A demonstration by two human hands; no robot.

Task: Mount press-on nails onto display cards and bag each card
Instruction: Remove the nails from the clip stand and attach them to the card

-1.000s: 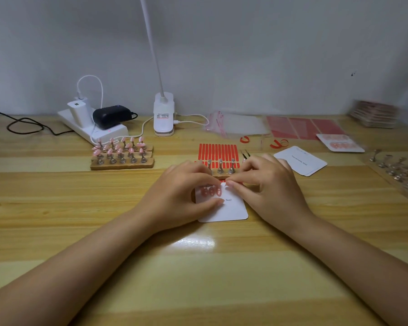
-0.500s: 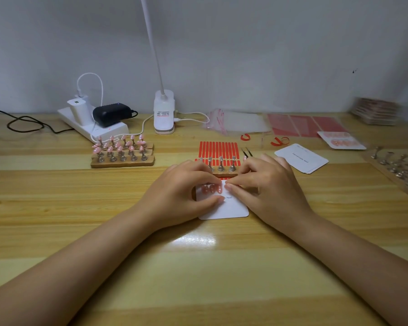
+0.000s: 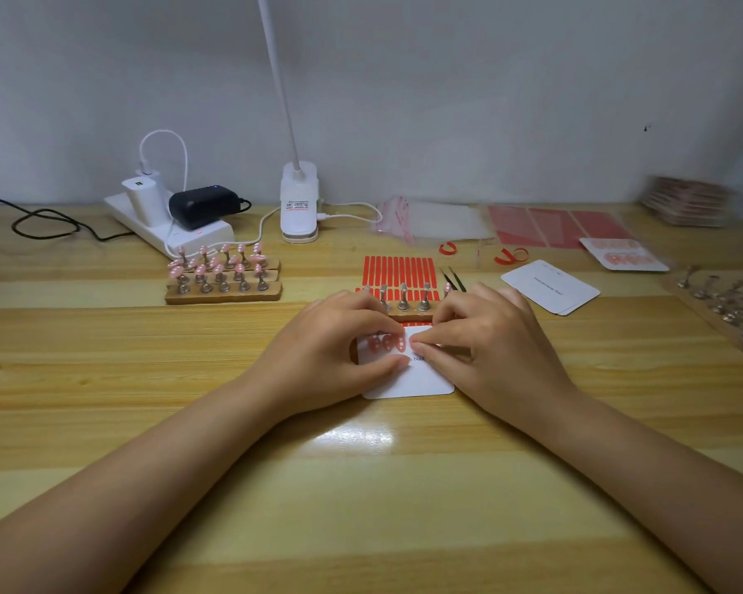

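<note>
Both hands rest on a white display card (image 3: 408,379) lying flat on the wooden table (image 3: 361,486), near its centre. The left hand (image 3: 331,349) has its fingers curled over the card's upper left corner, with the thumb laid along the card face; it holds the card down. The right hand (image 3: 490,340) has its fingers bent, with the fingertips (image 3: 419,347) pressing on the card's upper middle; whether they pinch a nail there cannot be told. A row of pink press-on nails (image 3: 387,342) sits on the card's upper left area, just beside the left fingertips. Directly behind the card stands a wooden holder strip (image 3: 408,315) with upright metal stands (image 3: 403,295), most of them bare. Behind that strip lies a sheet of red adhesive tabs (image 3: 397,272), with black tweezers (image 3: 453,278) just to its right. To the left, well apart, a second wooden holder (image 3: 224,291) carries metal stands topped with pink nails (image 3: 215,263). To the right lies a short stack of blank cards (image 3: 550,287). Farther right, a bagged card with nails (image 3: 623,255) lies near red sheets (image 3: 554,227). Clear bags (image 3: 438,220) lie near the back wall. A white lamp base (image 3: 299,207) and a power strip (image 3: 168,225) sit at the rear.
</note>
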